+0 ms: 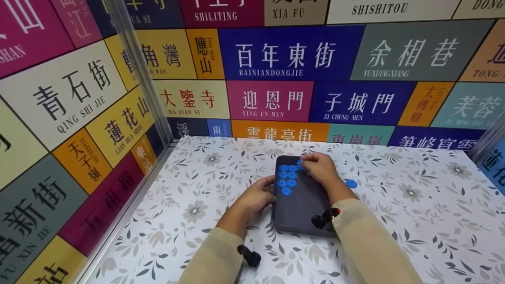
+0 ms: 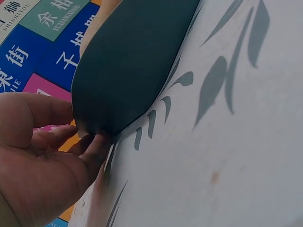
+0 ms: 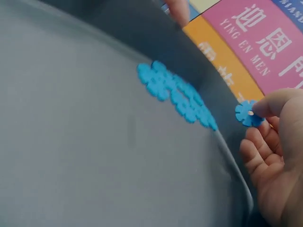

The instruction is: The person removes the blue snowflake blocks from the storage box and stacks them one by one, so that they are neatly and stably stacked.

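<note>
The right hand (image 1: pixel 323 169) has its grip on a blue flower (image 3: pixel 244 113), thumb and fingers pinching its edge, at the far end of the grey tray (image 1: pixel 303 203). What matters is where the cluster (image 1: pixel 287 176) lies: inside the tray along its left side, toward the far left corner, so just to the left of the pinched flower. In the right wrist view the flower is apart from the cluster and looks close to the tray's rim; whether it touches the tray cannot be told. The tray's long axis runs away from the person, roughly in line with the right forearm, which crosses over its right side. The left hand (image 1: pixel 256 196) is at the tray's left wall, its fingers resting against the outside and not wrapped round anything, near the cluster but with the wall between. The right hand alone reaches over the tray's inside. A spare flower (image 1: pixel 351 184) lies on the surface (image 1: pixel 158 221) outside the tray, just right of the right forearm.
</note>
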`<move>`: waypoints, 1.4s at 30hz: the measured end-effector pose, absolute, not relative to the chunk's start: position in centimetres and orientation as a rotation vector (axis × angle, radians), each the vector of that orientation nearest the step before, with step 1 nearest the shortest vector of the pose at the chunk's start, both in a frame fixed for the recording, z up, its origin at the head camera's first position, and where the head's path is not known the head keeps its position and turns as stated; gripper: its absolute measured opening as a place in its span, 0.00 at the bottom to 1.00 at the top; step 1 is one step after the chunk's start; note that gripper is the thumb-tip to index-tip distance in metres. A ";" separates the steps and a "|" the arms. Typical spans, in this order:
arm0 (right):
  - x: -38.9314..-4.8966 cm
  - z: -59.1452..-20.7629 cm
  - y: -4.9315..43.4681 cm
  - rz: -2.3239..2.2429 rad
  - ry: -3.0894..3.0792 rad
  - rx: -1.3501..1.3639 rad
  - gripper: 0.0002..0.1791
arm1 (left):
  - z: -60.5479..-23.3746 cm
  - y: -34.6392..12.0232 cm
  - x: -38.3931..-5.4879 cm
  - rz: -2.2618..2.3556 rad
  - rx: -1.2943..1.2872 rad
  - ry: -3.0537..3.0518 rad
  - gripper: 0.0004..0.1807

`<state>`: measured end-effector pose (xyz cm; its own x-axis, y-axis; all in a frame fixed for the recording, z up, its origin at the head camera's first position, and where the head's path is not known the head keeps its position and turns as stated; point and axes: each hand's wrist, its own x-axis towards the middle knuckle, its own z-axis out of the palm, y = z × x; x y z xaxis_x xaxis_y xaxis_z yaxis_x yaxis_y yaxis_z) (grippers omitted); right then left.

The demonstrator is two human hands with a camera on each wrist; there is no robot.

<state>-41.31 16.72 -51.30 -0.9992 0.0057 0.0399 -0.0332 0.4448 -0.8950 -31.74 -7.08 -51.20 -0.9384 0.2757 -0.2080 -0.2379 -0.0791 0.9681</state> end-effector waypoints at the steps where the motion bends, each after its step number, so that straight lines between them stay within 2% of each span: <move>1: -41.3 -51.3 16.7 1.663 -2.618 0.029 0.15 | -51.2 -7.1 -31.7 2.079 0.043 1.862 0.47; 10: -40.3 -48.0 16.5 1.749 -2.549 0.146 0.17 | -51.1 -6.7 -31.5 2.056 0.039 1.869 0.48; 18: -37.5 -45.1 17.3 1.867 -2.456 0.154 0.19 | -51.3 -6.8 -31.5 2.095 0.051 1.863 0.48; 26: -35.7 -45.9 19.6 1.947 -2.429 0.062 0.22 | -50.9 -7.0 -31.9 2.065 0.043 1.884 0.48; 42: -35.4 -48.1 26.4 2.069 -2.349 -0.124 0.27 | -51.2 -6.8 -31.7 2.084 0.001 1.872 0.50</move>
<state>-35.42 26.36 -48.12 -0.9968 0.0651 -0.0457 0.0536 0.1241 -0.9908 -31.72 -6.84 -51.21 -0.9426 0.2489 -0.2228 -0.2481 -0.0752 0.9658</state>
